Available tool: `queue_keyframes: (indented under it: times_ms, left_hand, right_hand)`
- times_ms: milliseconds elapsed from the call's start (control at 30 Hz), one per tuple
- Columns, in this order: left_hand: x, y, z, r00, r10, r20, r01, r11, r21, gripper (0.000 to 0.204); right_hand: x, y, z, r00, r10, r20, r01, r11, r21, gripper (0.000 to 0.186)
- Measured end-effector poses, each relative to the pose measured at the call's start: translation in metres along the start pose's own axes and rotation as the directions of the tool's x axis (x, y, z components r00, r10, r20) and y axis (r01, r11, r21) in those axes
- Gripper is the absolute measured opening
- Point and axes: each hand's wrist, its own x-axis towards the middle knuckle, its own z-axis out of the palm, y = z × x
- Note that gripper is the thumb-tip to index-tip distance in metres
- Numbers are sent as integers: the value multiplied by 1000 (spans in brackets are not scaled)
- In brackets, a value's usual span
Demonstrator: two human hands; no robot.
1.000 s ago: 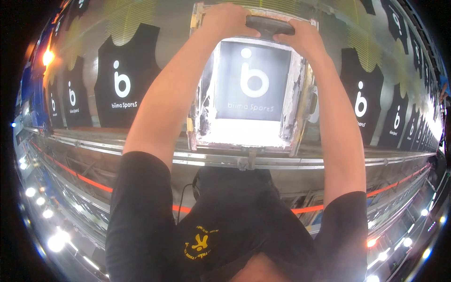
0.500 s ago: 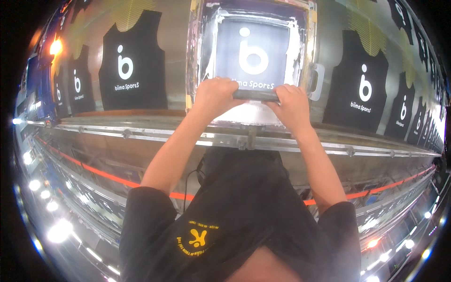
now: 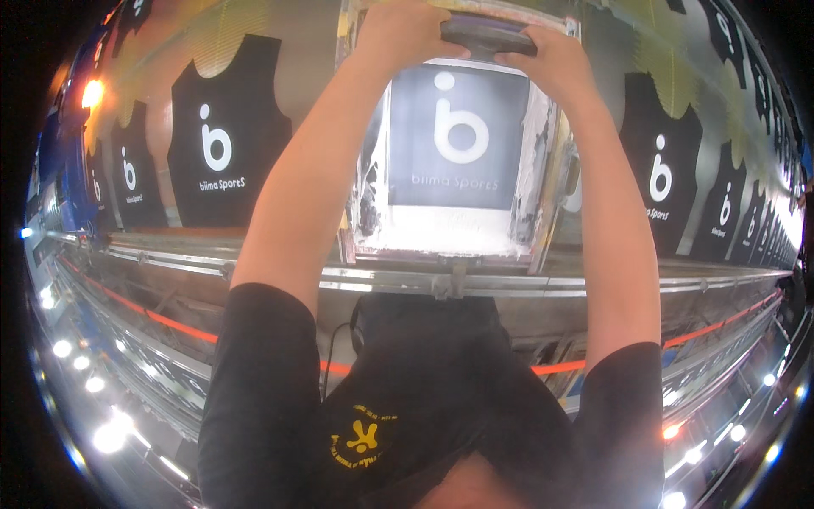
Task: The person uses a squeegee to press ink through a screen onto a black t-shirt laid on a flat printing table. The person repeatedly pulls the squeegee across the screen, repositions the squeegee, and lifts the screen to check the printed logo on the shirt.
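Both hands, left hand (image 3: 403,34) and right hand (image 3: 551,64), clench a dark squeegee (image 3: 485,36) at 12 o'clock; its blade is hidden behind the screen frame (image 3: 543,170).

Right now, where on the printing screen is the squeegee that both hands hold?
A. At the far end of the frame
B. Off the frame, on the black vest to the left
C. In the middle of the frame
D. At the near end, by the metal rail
A: the left hand and right hand grip the squeegee at the far end of the frame, well away from the rail.
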Motion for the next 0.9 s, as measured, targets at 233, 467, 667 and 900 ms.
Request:
queue_keyframes:
  times_ms: [233,467,667,900]
  left_hand:
    - [-148,62,49,996,26,-82,-31,998,-56,53]
    - [-195,99,31,971,-82,223,113,985,-129,60]
    - [-171,111,57,908,-85,410,141,984,-106,69]
    - [-144,95,48,759,24,650,170,957,-233,78]
  right_hand:
    - [-150,-23,20,982,-155,107,160,986,-43,40]
    - [-216,-39,10,984,-127,126,122,991,50,43]
    - [-209,-17,4,917,97,387,-134,988,71,58]
    - [-206,-3,11,881,160,445,-224,970,94,67]
